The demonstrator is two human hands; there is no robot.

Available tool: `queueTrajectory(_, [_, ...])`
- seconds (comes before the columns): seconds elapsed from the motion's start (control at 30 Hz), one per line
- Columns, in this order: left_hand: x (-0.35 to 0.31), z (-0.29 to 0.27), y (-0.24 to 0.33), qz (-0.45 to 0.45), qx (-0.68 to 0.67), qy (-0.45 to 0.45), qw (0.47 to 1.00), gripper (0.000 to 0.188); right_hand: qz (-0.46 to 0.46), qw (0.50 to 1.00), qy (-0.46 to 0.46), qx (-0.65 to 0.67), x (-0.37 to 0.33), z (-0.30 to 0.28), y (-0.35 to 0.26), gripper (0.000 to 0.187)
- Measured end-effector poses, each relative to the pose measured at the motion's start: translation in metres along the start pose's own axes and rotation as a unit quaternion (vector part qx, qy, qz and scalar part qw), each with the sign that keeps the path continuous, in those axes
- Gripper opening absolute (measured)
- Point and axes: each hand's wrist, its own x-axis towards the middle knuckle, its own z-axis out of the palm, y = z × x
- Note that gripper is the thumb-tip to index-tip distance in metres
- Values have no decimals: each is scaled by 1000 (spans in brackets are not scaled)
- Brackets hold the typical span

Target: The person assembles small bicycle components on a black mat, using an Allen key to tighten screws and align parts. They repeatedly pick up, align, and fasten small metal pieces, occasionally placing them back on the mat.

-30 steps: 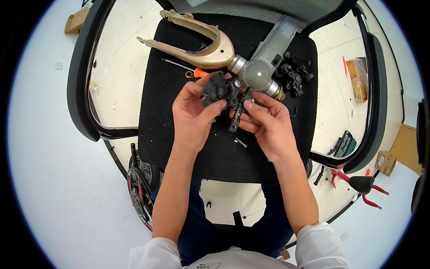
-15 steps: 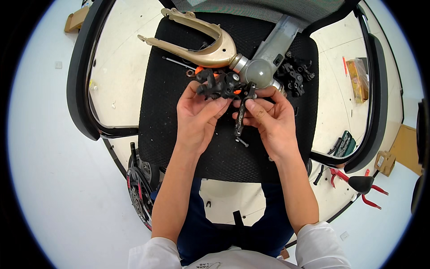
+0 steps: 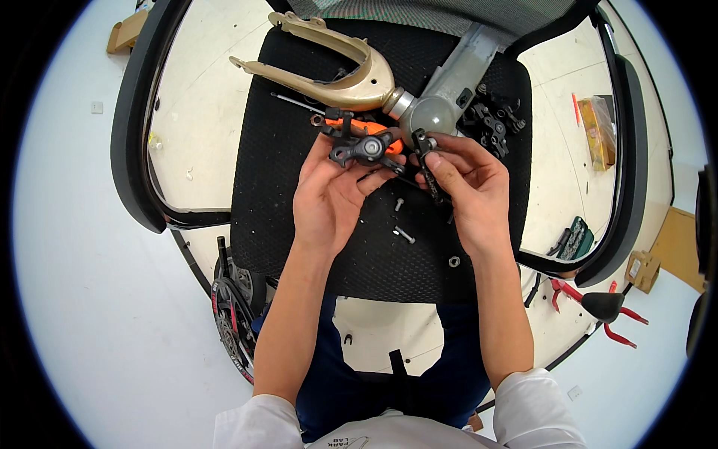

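My left hand (image 3: pixel 327 202) cradles a black bicycle disc brake caliper (image 3: pixel 368 148), its round bolt face turned up. Between thumb and fingers of my right hand (image 3: pixel 475 183) is a slim black metal bracket (image 3: pixel 426 161) with a bolt head near its top. The two parts are apart. Behind the caliper lies an orange-handled screwdriver (image 3: pixel 392 147), partly hidden, its shaft (image 3: pixel 295 102) showing at the left. On the black chair seat (image 3: pixel 359 269) below my hands are a short screw (image 3: pixel 399 204), a longer screw (image 3: pixel 404 235) and a small nut (image 3: pixel 454 262).
A gold bicycle fork (image 3: pixel 359 86) and a grey frame tube (image 3: pixel 460 71) lie at the seat's back. Black brake parts (image 3: pixel 493 127) sit at the right. Armrests (image 3: pixel 138 120) flank the seat. Red-handled pliers (image 3: pixel 572 292) and a chainring wheel (image 3: pixel 232 322) are on the floor.
My right hand has drawn the bracket rightward, away from the caliper. The caliper has turned in my left hand, whose fingers have opened more. The short screw and nut now show on the seat.
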Motion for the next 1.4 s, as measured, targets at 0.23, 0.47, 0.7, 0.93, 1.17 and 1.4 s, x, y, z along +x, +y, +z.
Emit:
queueTrajectory(0.23, [1, -6, -8, -42, 130, 17, 990, 36, -23, 999, 2, -22, -1, 1, -3, 27])
queueTrajectory(0.47, [0, -2, -13, -96, 123, 1, 988, 36, -50, 998, -16, -37, -4, 6, -2, 22])
queueTrajectory(0.7, [-1, -2, -14, -120, 105, -5, 987, 38, -43, 992, 18, -119, -5, 8, -1, 19])
queueTrajectory(0.93, [-5, 2, -15, -153, 128, 38, 979, 39, -36, 990, 33, -130, -5, 9, 4, 18])
queueTrajectory(1.17, [-4, -3, -15, -166, 133, 16, 977, 40, -40, 992, 42, -111, -5, 11, 8, 20])
queueTrajectory(1.4, [-3, -3, -16, -165, 108, 51, 979, 41, 14, 997, 43, -55, -4, 12, 3, 23])
